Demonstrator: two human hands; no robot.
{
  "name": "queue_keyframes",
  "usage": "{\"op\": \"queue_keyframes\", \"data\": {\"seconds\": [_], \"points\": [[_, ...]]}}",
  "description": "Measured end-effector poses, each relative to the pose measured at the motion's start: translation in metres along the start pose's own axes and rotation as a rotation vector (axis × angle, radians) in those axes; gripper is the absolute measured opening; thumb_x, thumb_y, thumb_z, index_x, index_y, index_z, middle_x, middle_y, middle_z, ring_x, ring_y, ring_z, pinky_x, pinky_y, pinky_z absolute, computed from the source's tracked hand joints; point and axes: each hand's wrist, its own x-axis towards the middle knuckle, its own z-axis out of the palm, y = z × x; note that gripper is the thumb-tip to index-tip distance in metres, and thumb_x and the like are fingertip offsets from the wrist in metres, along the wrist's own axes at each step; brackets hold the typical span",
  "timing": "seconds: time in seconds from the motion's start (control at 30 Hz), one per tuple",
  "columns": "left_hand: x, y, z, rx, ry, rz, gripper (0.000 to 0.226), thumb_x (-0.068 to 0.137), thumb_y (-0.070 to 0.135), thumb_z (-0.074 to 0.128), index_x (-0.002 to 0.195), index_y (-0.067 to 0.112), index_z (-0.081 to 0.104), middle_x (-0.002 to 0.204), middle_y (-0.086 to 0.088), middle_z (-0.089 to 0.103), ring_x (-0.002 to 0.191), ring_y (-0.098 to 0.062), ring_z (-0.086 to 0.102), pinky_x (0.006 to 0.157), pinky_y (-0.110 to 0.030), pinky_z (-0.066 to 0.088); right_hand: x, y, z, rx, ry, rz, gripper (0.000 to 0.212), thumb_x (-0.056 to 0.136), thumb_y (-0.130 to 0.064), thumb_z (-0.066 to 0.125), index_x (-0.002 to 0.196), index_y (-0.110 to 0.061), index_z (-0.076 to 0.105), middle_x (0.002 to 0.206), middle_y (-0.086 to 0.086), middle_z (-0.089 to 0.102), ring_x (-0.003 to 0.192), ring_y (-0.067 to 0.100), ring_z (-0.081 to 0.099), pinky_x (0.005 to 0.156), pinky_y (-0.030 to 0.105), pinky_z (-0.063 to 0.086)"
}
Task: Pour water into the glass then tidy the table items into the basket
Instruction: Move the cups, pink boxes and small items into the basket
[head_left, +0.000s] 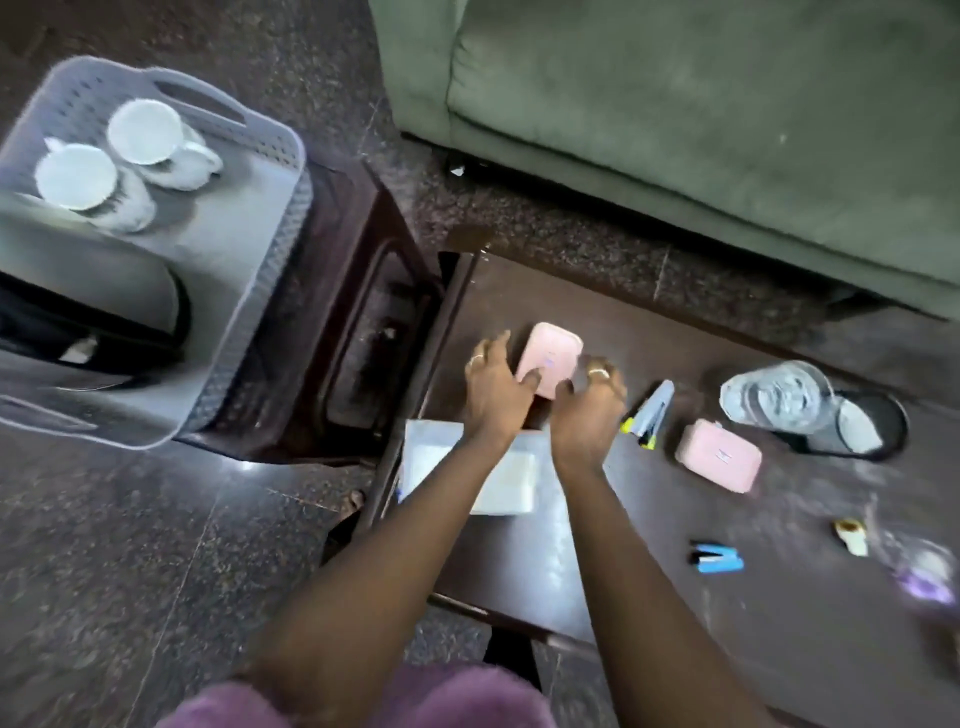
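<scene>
A pink case (553, 353) lies near the left end of the dark table (649, 525). My left hand (496, 387) grips its left side and my right hand (587, 410) grips its near right corner, fingers curled against it. A glass (779, 395) holding water stands at the table's right. The grey basket (249, 312) sits to the left on a dark stool (363, 322); inside are two white cups (145, 130) (75, 174) and a large dark item (104, 312).
On the table lie a white tray (514, 483) under my forearms, a grey stapler (652, 415), a second pink case (719, 454), a blue stapler (717, 558), a small white and yellow item (852, 535) and a blurred purple thing (924, 577). A green sofa (675, 104) stands behind.
</scene>
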Motion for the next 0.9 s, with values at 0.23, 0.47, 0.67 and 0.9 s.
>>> {"op": "queue_keyframes", "data": {"seconds": [0.23, 0.47, 0.67, 0.9], "points": [[0.009, 0.003, 0.063, 0.228, 0.011, -0.026, 0.108, 0.065, 0.042, 0.079, 0.145, 0.007, 0.015, 0.148, -0.02, 0.029, 0.136, -0.034, 0.029, 0.113, -0.037, 0.024, 0.035, 0.136, -0.072, -0.582, -0.101, 0.064, 0.051, 0.083, -0.001, 0.047, 0.133, -0.002, 0.041, 0.142, 0.024, 0.033, 0.13, 0.041, 0.028, 0.109, 0.043, 0.021], [0.01, 0.009, 0.073, 0.29, 0.107, -0.014, 0.089, 0.071, 0.029, 0.073, 0.141, 0.0, 0.025, 0.134, -0.021, 0.043, 0.121, -0.035, 0.044, 0.104, -0.036, 0.036, 0.052, 0.185, -0.089, -0.719, -0.201, 0.045, 0.061, 0.087, 0.002, 0.044, 0.143, -0.015, 0.027, 0.15, 0.013, 0.027, 0.132, 0.042, 0.023, 0.107, 0.05, 0.023], [0.008, 0.02, 0.035, 0.198, 0.134, 0.053, 0.09, 0.068, 0.026, 0.072, 0.142, 0.004, 0.026, 0.135, -0.02, 0.042, 0.12, -0.035, 0.044, 0.102, -0.04, 0.04, 0.037, 0.156, -0.078, -0.67, -0.098, -0.012, 0.06, 0.079, -0.011, 0.06, 0.135, -0.014, 0.037, 0.132, 0.014, 0.044, 0.121, 0.042, 0.035, 0.092, 0.053, 0.034], [0.019, 0.031, -0.117, 0.174, 0.386, 0.147, 0.078, 0.062, 0.022, 0.073, 0.131, 0.003, 0.041, 0.123, -0.022, 0.052, 0.111, -0.037, 0.049, 0.088, -0.028, 0.03, 0.027, 0.004, -0.024, -0.274, -0.151, -0.306, 0.08, 0.064, -0.014, 0.072, 0.135, -0.007, 0.034, 0.134, 0.017, 0.045, 0.119, 0.039, 0.038, 0.098, 0.047, 0.034]]}}
